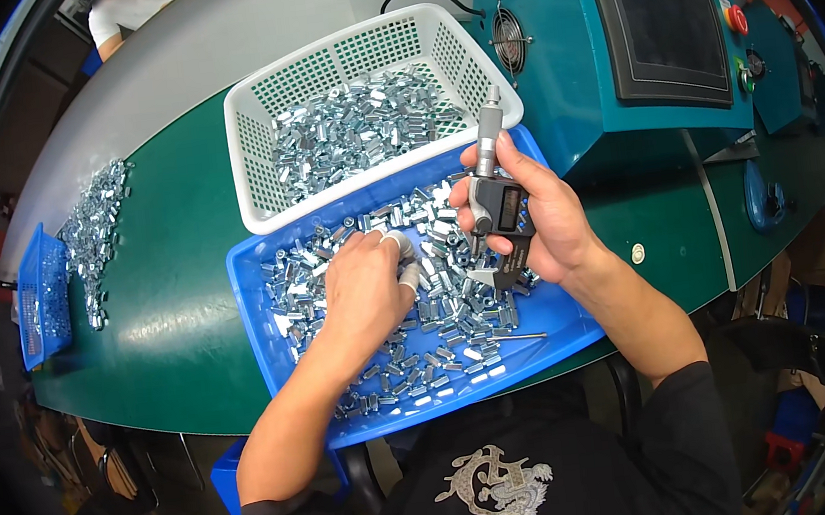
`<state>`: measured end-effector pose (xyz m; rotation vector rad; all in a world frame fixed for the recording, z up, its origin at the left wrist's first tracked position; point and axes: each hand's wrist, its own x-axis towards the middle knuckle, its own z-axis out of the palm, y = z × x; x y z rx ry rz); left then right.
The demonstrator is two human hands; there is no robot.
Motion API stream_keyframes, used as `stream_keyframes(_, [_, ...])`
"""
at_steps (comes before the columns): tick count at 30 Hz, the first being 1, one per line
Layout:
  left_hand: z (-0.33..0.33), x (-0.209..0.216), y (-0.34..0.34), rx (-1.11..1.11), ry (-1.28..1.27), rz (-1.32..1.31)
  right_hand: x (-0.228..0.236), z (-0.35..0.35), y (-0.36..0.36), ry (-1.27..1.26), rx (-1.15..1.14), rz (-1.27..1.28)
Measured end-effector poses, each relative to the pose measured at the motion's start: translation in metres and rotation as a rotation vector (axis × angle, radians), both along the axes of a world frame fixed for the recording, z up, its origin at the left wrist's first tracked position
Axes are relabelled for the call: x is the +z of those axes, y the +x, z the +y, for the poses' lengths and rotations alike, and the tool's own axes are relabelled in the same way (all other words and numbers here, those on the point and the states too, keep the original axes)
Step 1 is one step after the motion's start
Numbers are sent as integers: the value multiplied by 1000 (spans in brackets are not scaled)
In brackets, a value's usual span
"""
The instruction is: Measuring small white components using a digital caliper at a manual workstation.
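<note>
My right hand [541, 214] grips a digital micrometer [495, 199] upright over the right part of a blue tray [256, 319]. The tray is strewn with several small shiny metal hex spacers [449, 319]. My left hand [365, 288] rests palm down in the middle of the tray, its white-capped fingertips pinching among the spacers. Whether one spacer is between those fingertips I cannot tell. Behind the blue tray stands a white mesh basket [251, 109] holding more of the same metal parts [359, 127].
A green work surface [174, 283] carries a loose heap of metal parts [92, 226] and a small blue basket [40, 297] at the left. A teal machine [564, 71] with a dark screen [670, 24] and red and green buttons stands at the right. Another person's arm [111, 23] shows at the top left.
</note>
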<state>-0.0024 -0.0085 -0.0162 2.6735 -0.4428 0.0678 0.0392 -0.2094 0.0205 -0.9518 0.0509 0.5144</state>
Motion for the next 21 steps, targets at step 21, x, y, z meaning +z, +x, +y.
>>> stream_keyframes(21, [-22, 23, -12, 126, -1236, 690, -3, -4, 1, 107, -6, -14])
